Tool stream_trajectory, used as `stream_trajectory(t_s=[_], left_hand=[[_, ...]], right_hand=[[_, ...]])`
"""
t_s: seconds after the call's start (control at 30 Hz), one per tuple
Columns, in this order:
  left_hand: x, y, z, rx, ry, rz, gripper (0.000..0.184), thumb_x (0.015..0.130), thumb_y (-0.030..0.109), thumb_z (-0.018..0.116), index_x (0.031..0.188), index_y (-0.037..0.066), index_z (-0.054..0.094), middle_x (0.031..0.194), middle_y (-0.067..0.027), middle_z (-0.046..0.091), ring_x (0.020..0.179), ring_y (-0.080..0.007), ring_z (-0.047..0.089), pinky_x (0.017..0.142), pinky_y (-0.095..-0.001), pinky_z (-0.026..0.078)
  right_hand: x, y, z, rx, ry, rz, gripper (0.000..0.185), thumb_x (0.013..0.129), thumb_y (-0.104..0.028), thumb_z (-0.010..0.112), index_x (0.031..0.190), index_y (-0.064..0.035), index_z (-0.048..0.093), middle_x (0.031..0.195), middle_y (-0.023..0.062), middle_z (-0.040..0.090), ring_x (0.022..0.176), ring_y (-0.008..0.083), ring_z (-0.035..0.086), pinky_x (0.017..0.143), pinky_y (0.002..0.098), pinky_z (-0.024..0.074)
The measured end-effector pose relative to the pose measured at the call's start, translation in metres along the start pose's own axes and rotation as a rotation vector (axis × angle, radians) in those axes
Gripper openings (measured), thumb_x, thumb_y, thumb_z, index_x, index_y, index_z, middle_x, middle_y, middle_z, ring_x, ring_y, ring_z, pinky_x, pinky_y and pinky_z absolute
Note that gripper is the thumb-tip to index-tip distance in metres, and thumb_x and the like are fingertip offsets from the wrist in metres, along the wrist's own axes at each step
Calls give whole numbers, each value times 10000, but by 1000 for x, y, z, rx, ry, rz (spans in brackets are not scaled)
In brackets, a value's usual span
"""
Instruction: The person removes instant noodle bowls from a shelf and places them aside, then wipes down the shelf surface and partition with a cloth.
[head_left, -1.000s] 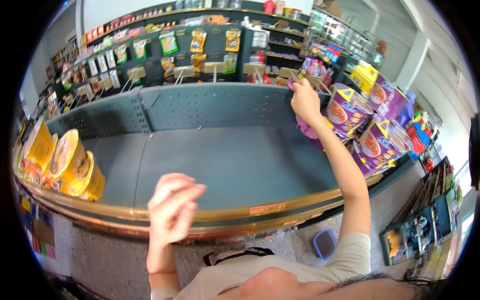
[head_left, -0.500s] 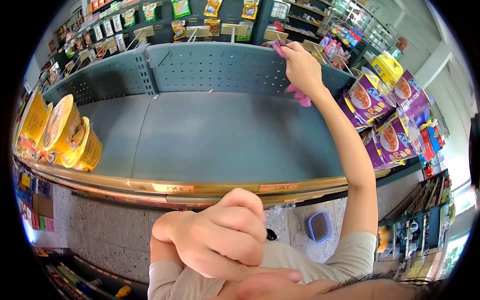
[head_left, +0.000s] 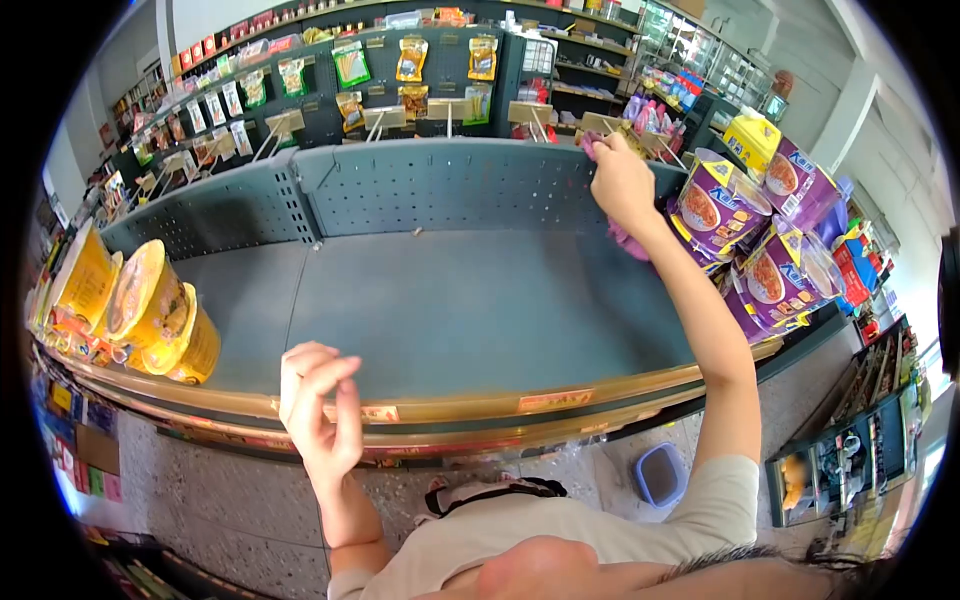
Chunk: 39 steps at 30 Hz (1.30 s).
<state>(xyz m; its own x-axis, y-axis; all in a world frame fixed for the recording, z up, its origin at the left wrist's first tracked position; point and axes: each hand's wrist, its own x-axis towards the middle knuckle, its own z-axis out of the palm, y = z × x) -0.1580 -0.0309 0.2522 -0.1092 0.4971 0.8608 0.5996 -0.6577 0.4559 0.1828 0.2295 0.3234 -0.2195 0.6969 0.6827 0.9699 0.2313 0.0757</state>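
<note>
My right hand (head_left: 624, 185) is closed on a pink cloth (head_left: 628, 240) at the top edge of the shelf's perforated back panel (head_left: 450, 190), toward the right end. Part of the cloth hangs below the hand, down along the panel. My left hand (head_left: 320, 405) is raised in front of the shelf's front edge, its fingers loosely bent and apart, with nothing in them. Below and between the hands lies the grey shelf board (head_left: 460, 310).
Yellow instant noodle tubs (head_left: 150, 300) stand at the shelf's left end. Purple noodle tubs (head_left: 770, 270) are stacked at the right, near a yellow jug (head_left: 752, 140). A bluish bin (head_left: 660, 474) sits on the floor. Hanging snack packets (head_left: 411, 60) line the display behind.
My left hand has moved from near my chest to the shelf's front edge, and its fingers have opened. My right hand, with the cloth, has shifted slightly right along the panel. The view has tilted upward.
</note>
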Motion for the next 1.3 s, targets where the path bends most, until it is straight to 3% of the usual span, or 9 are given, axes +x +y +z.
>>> stream_trajectory(t_s=[0.17,0.37,0.53,0.7,0.93,1.07,1.13,1.3], left_hand=[[-10,-31,-10,297,23,-64,258,828,-82,576,1051,21,656,981,-126,592,957,-300,565,862,-397,459],[-4,-48,-11,347,1,-115,249,857,-59,570,1077,28,649,1002,-131,600,979,-308,565,880,-400,455],[-1,-50,-6,336,-27,-151,224,872,-41,574,1076,21,644,1009,-140,608,984,-312,573,880,-398,460],[7,-53,-7,337,-34,-136,216,876,-38,576,1074,20,641,1014,-149,614,957,-316,583,869,-397,468],[13,-54,-5,328,-45,-161,211,885,-24,575,1081,11,646,1013,-156,614,948,-331,586,852,-401,476],[11,-55,-5,331,-63,-177,201,888,-23,574,1074,3,645,1004,-159,616,935,-329,602,851,-372,480],[11,-55,-6,330,-70,-178,195,887,-24,574,1067,1,645,1000,-161,618,930,-327,610,852,-359,482],[10,-57,-4,327,-97,-179,185,874,-3,598,1050,19,649,997,-151,616,944,-327,593,855,-399,468]], right_hand=[[7,-48,5,187,53,-124,176,788,-30,583,950,5,643,1084,170,600,927,375,640,781,480,541],[22,-121,13,195,17,-217,225,762,-14,626,980,43,622,1073,172,576,936,331,636,750,450,570],[31,-166,26,224,84,-291,187,904,-59,541,994,89,612,1032,194,564,917,333,626,704,416,579],[26,-148,25,222,142,-383,218,863,-92,574,1009,68,602,1019,156,569,900,296,624,679,395,584],[8,-82,11,135,145,-293,200,870,-84,554,1035,14,611,1041,127,577,905,300,633,687,418,585],[2,-51,8,76,103,-232,237,799,-45,622,1033,-9,608,1044,116,569,921,303,634,702,417,581],[0,-50,5,71,88,-183,265,806,-17,584,1070,-12,608,1070,106,577,935,293,633,735,403,569],[4,-75,14,31,114,-164,270,763,-15,635,1020,59,608,1048,133,559,913,297,636,677,384,588]])
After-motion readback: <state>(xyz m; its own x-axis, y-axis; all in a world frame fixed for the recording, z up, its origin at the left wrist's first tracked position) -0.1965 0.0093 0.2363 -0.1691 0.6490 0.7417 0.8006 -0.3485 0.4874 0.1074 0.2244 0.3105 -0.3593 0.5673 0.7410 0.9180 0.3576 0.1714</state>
